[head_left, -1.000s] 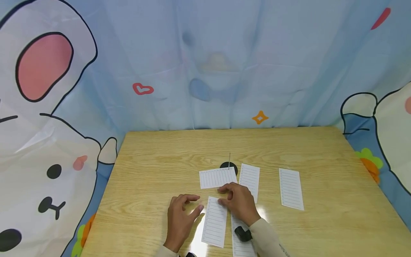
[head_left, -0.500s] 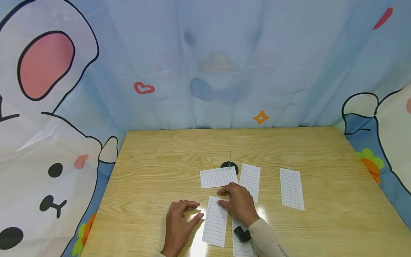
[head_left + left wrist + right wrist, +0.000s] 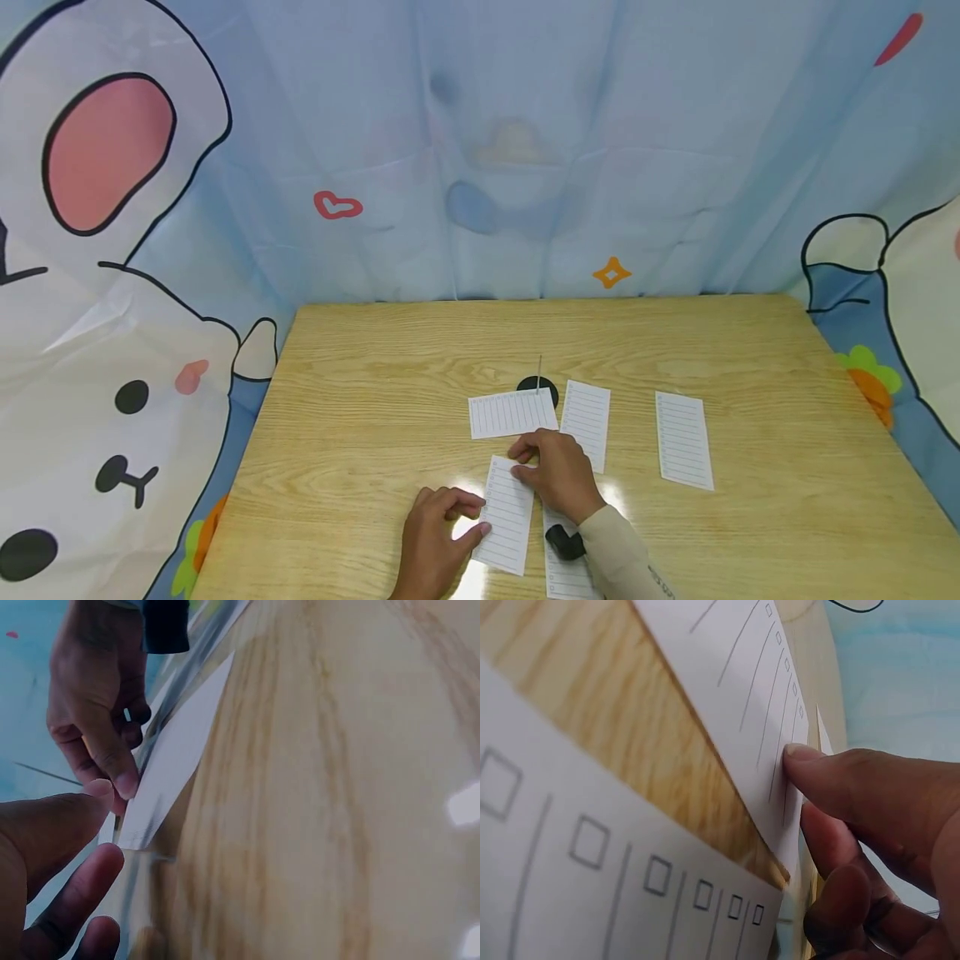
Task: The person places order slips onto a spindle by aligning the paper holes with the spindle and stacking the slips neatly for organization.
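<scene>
My right hand (image 3: 558,473) pinches the upper right corner of a white checklist card (image 3: 504,521). In the right wrist view the thumb (image 3: 810,761) lies on the card's lined face and the curled fingers are at its edge. Close to the card's left edge is my left hand (image 3: 438,542), its thumb and forefinger apart. The left wrist view shows the left thumb (image 3: 82,802) near the card's end, with a gap between thumb and forefinger; contact cannot be told. A second checklist card (image 3: 566,575) lies partly hidden under the right wrist.
Behind the hands, a sideways checklist card (image 3: 510,415) overlaps a black disc (image 3: 551,387) bearing a thin upright rod (image 3: 539,371). Another card (image 3: 588,421) lies beside it, and one more card (image 3: 685,442) farther right. A printed curtain (image 3: 480,150) hangs behind the wooden table (image 3: 360,375).
My left hand has moved right and slightly toward the person, bringing its thumb and forefinger to the card's left edge. The right hand and card stay nearly in place.
</scene>
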Available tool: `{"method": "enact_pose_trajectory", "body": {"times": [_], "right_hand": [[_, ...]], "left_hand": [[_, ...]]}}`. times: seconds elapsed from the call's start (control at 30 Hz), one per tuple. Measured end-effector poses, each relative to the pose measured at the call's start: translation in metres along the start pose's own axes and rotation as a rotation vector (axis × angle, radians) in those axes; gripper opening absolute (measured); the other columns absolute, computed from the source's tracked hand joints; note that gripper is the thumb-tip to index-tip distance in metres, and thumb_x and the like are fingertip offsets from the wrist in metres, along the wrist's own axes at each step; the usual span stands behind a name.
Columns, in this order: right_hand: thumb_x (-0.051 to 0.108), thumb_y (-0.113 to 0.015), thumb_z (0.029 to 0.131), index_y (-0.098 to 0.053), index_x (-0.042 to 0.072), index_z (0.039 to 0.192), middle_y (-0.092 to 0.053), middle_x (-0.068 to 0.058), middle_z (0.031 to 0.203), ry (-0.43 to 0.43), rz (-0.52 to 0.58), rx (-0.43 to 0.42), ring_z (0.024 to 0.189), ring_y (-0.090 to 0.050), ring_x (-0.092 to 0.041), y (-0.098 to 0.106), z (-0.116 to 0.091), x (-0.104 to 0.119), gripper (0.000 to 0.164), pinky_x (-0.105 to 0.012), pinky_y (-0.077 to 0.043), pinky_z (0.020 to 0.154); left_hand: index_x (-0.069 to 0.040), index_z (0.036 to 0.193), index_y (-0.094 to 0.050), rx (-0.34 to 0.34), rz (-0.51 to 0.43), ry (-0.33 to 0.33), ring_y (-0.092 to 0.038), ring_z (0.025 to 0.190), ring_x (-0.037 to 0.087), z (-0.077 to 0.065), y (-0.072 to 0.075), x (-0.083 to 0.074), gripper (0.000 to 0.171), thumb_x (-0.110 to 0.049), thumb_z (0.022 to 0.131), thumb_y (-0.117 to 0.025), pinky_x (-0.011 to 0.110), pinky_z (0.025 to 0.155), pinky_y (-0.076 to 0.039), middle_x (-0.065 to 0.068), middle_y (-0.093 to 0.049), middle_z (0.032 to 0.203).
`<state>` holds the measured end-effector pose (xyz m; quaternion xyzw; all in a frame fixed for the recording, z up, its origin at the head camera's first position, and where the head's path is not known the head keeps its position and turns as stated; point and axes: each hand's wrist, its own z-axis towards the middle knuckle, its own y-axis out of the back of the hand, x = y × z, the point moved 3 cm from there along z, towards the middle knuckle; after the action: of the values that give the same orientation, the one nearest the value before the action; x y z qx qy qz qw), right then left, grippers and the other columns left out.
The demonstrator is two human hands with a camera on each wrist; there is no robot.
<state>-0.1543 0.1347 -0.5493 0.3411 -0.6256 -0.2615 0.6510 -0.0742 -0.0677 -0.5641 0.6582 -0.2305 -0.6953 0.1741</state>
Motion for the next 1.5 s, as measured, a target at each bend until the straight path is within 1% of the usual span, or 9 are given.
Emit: {"method": "enact_pose_trajectory", "body": {"times": [0.23,0.53,0.73,0.97,1.1,1.27,1.4,1.5], "right_hand": [[0.007,-0.091,0.080,-0.078,0.022,0.085,-0.072,0.010,0.081,-0.019,0.025,0.040,0.080,-0.065,-0.007,-0.001,0.002,0.002,0.022,-0.035,-0.053,0.073],[0.005,-0.090,0.079,-0.074,0.022,0.082,-0.068,0.009,0.080,-0.026,0.032,0.061,0.078,-0.060,-0.009,-0.002,0.005,0.001,0.024,-0.034,-0.049,0.072],[0.004,-0.089,0.078,-0.070,0.023,0.078,-0.065,0.008,0.081,-0.025,0.029,0.061,0.077,-0.057,-0.010,-0.002,0.005,0.001,0.027,-0.033,-0.046,0.071],[0.005,-0.087,0.080,-0.067,0.026,0.074,-0.067,0.015,0.074,0.017,0.017,0.059,0.074,-0.058,-0.006,0.001,0.006,0.001,0.029,-0.031,-0.046,0.069],[0.008,-0.086,0.082,-0.066,0.028,0.075,-0.066,0.017,0.074,0.058,0.017,0.088,0.071,-0.056,-0.005,0.006,0.006,0.001,0.029,-0.028,-0.044,0.067],[0.008,-0.084,0.086,-0.067,0.027,0.079,-0.066,0.017,0.075,0.097,0.051,0.141,0.072,-0.056,-0.005,0.011,0.006,-0.001,0.027,-0.026,-0.044,0.070],[0.007,-0.083,0.088,-0.068,0.025,0.083,-0.068,0.016,0.077,0.092,0.108,0.191,0.074,-0.058,-0.007,0.014,0.007,-0.005,0.024,-0.027,-0.044,0.073],[0.007,-0.081,0.090,-0.069,0.023,0.085,-0.070,0.013,0.080,0.090,0.154,0.222,0.077,-0.061,-0.007,0.016,0.007,-0.008,0.021,-0.027,-0.045,0.076]], "left_hand": [[-0.022,0.100,-0.078,-0.023,0.058,-0.033,-0.050,0.087,0.001,-0.002,-0.004,-0.001,0.030,-0.012,0.076,-0.094,0.023,0.081,-0.053,-0.013,-0.074,0.090],[-0.025,0.097,-0.079,-0.020,0.122,-0.037,-0.047,0.084,0.000,-0.003,-0.006,0.000,0.032,-0.009,0.075,-0.095,0.023,0.078,-0.051,-0.016,-0.068,0.087],[-0.028,0.096,-0.079,-0.028,0.133,-0.031,-0.047,0.083,-0.001,-0.003,-0.006,0.000,0.033,-0.010,0.074,-0.095,0.023,0.076,-0.049,-0.018,-0.067,0.086],[-0.029,0.095,-0.079,-0.027,0.133,-0.037,-0.047,0.083,-0.001,-0.003,-0.006,0.000,0.032,-0.011,0.074,-0.095,0.022,0.076,-0.049,-0.018,-0.068,0.085],[-0.029,0.095,-0.079,-0.033,0.135,-0.041,-0.047,0.083,-0.001,-0.003,-0.006,0.000,0.032,-0.011,0.074,-0.096,0.022,0.075,-0.049,-0.017,-0.068,0.085],[-0.028,0.096,-0.079,-0.038,0.143,-0.044,-0.048,0.085,-0.001,-0.003,-0.006,0.001,0.032,-0.011,0.075,-0.095,0.022,0.076,-0.050,-0.016,-0.067,0.087],[-0.028,0.097,-0.080,-0.051,0.152,-0.044,-0.049,0.087,0.001,-0.003,-0.006,0.002,0.032,-0.012,0.075,-0.095,0.022,0.076,-0.049,-0.015,-0.065,0.092],[-0.030,0.097,-0.080,-0.064,0.141,-0.034,-0.049,0.089,0.002,-0.003,-0.005,0.003,0.032,-0.012,0.075,-0.095,0.023,0.076,-0.049,-0.014,-0.063,0.097]]}}
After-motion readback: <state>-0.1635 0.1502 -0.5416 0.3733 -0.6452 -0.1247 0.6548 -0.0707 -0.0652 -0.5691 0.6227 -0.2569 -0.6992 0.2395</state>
